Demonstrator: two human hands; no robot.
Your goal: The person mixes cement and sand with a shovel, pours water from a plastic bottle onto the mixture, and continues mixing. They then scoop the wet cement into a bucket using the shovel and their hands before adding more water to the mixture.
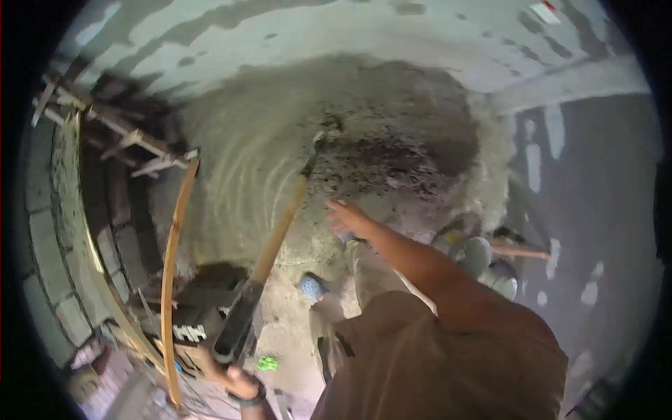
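A long-handled shovel (pixel 280 227) slants across the view, with a wooden shaft and a dark grip end. Its far end meets a dark, crumbly patch of wet mix (pixel 392 164) on the floor; the blade is hard to make out. At the bottom left, my left hand (pixel 238 383) is closed at the shovel's grip end, a dark band on the wrist. My right hand (pixel 346 217) reaches forward beside the shaft, apart from it, fingers spread and holding nothing.
Wooden boards (pixel 178 266) stand at the left before a block wall (pixel 52 252). Buckets (pixel 474 255) and a wooden-handled tool (pixel 521 250) sit by the right wall (pixel 588 210). A bright green item (pixel 267 362) lies on the floor near my feet in blue clogs (pixel 313 287).
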